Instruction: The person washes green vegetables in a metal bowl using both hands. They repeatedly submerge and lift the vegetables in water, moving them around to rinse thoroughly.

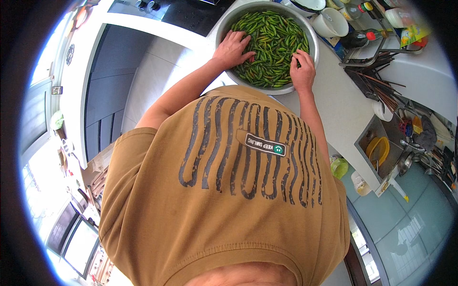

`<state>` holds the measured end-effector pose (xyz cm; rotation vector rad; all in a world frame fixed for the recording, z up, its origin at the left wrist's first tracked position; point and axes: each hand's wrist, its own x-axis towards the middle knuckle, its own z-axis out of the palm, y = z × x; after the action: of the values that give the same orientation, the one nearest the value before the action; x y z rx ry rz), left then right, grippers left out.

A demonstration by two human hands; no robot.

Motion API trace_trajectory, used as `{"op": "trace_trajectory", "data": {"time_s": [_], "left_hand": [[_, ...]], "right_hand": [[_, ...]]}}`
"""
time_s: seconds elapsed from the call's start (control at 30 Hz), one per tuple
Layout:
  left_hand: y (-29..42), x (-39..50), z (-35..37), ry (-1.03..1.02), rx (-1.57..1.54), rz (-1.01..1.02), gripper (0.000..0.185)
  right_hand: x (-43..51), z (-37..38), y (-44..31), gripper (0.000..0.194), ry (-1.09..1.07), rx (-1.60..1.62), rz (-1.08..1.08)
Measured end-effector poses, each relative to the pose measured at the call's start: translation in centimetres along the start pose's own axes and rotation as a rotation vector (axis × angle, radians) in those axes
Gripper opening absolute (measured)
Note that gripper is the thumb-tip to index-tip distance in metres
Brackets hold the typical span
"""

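A large round metal basin (316, 46) filled with green chili peppers (273, 44) stands on the white counter before me. A few peppers look brownish or reddish. My left hand (232, 50) reaches over the basin's left rim onto the peppers, its thumb apart from the fingers. Beside that thumb shows a small red thing (251, 58), perhaps a red pepper. At the right inside edge is my right hand (303, 69), its fingers bent towards the thumb over the peppers. Whether a pepper is pinched there cannot be told.
Beyond the basin at the left lies a black cooktop (193, 14). White bowls (330, 23), a red-capped dark bottle (357, 38) and a rack with chopsticks (383, 80) stand to the right. Nearer on the right, a sink (368, 136) holds a yellow basket (378, 152).
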<state>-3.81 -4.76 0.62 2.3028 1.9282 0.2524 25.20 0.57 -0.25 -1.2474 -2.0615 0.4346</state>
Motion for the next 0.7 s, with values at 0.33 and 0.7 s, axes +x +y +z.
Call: {"op": "trace_trajectory", "data": {"time_s": [0.33, 0.7], "left_hand": [[0.16, 0.06, -0.33, 0.018, -0.015, 0.001, 0.064], [-0.05, -0.04, -0.24, 0.026, -0.062, 0.045, 0.057]], "right_hand": [[-0.1, 0.0, -0.02, 0.014, -0.011, 0.004, 0.026], [-0.03, -0.03, -0.06, 0.014, -0.007, -0.007, 0.017]]}}
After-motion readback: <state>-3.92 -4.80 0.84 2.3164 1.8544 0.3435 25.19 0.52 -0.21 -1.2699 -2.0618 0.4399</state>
